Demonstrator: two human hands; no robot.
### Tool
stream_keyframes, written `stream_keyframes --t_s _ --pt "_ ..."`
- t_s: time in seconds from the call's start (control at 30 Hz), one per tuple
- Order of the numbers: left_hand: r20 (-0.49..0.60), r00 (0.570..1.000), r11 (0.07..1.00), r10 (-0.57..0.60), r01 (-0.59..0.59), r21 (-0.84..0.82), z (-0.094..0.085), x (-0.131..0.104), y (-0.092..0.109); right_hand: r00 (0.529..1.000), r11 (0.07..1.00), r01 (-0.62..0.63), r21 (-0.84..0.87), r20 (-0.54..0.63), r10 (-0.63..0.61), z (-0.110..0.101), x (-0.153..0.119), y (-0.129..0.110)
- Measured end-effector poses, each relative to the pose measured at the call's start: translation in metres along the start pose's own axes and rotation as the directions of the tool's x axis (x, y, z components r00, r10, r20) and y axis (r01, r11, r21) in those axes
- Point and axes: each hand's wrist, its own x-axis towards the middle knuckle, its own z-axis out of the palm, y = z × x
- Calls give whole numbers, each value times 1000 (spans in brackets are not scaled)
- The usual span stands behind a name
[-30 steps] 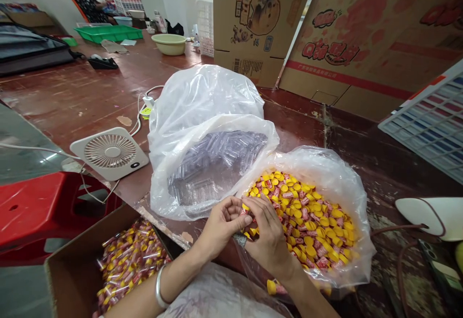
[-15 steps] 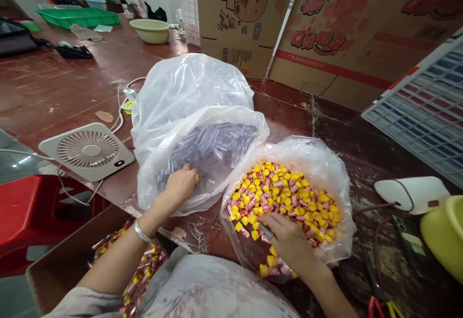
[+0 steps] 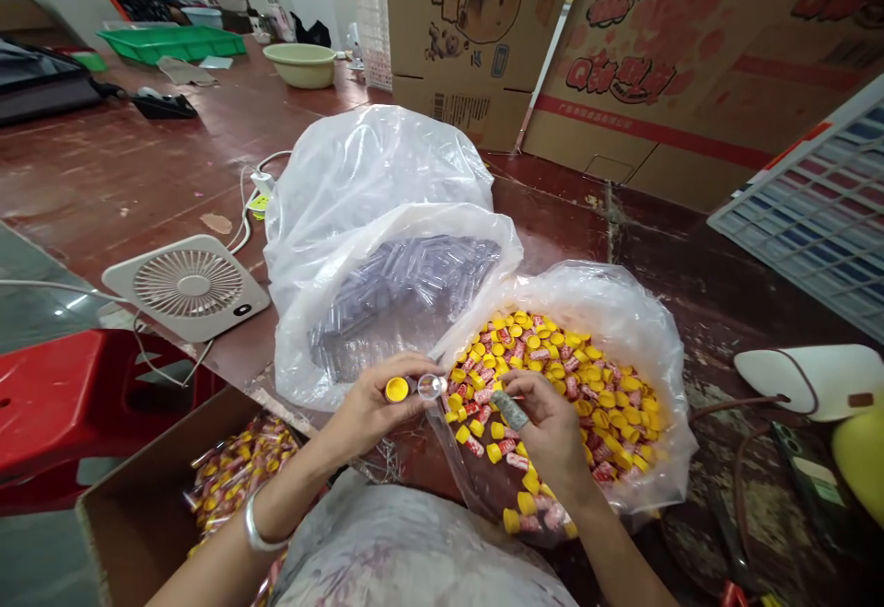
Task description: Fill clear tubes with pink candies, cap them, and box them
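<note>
Between the thumb and fingers of my left hand (image 3: 377, 404) is a clear plastic tube (image 3: 429, 387), its round open end facing me. A yellow cap (image 3: 396, 390) also sits in that hand. My right hand (image 3: 549, 423), with grey tape around the thumb, curls over the near left side of a clear bag (image 3: 663, 340) full of yellow caps with red-and-white printed rolls (image 3: 552, 349). What its fingertips pinch, if anything, is too small to make out. Behind my left hand, a white plastic bag (image 3: 387, 160) lies open with many clear tubes (image 3: 421, 266) inside.
At my left, a cardboard box (image 3: 131, 487) holds filled tubes (image 3: 241, 464); a red stool (image 3: 69, 404) and white fan (image 3: 190, 285) are beside it. Cartons (image 3: 622, 64) stand behind. On the right are a white crate (image 3: 821, 211), white device (image 3: 808, 381), phone (image 3: 815, 469) and scissors (image 3: 732, 533).
My left hand has come out of the white bag, moving right and toward me with a clear tube. My right hand has risen slightly over the capped rolls. The camera view has shifted slightly.
</note>
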Motion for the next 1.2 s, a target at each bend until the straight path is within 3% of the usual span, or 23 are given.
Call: stream_keyframes --t_s 0.07,0.13,0.2,0.33,0.43,0.53,0.67,0.8,0.87,0.93,1.0,1.03,1.07,1.13,1.2 --pt "34 999 1000 17 -17 -16 10 -2 4 993 976 -72 207 -77 89 2 2 -16" --pt "91 996 1000 21 -21 -1 19 -2 6 990 965 -33 261 -124 67 2 3 -31" --pt "136 990 1000 21 -22 9 25 -1 6 992 983 74 166 -109 -56 -1 5 -43" --pt "137 991 999 -9 16 -49 33 0 9 944 944 323 -74 94 -316 -3 9 -50" --pt "154 985 978 -84 111 -176 37 -1 12 887 888 441 -132 218 -408 3 9 -47" --pt "160 969 897 -188 235 -373 43 -2 10 853 822 504 -264 299 -427 12 7 -42" --pt "204 942 774 -266 335 -537 50 2 4 867 779 499 -380 201 -457 21 3 -36" --pt "344 917 699 -202 381 -605 54 17 11 894 825 441 -353 87 -440 26 -2 -34" --pt "379 911 780 -160 352 -518 54 29 20 901 839 424 -341 63 -430 24 -2 -33" --pt "394 906 897 -154 295 -329 52 45 27 905 836 418 -355 81 -418 13 1 -32" --pt "331 932 984 -151 173 -40 46 65 30 930 842 362 -400 95 -355 -5 6 -28" --pt "257 959 983 -122 80 166 41 77 29 947 847 315 -429 86 -309 -16 7 -25" --pt "184 981 922 -66 -11 387 35 90 26 963 851 261 -457 66 -260 -26 8 -22" --pt "117 991 688 69 -132 713 23 117 16 985 845 165 -509 38 -170 -44 5 -14" --pt "158 980 547 121 -199 813 13 141 1 990 811 135 -569 106 -90 -52 -2 -5"
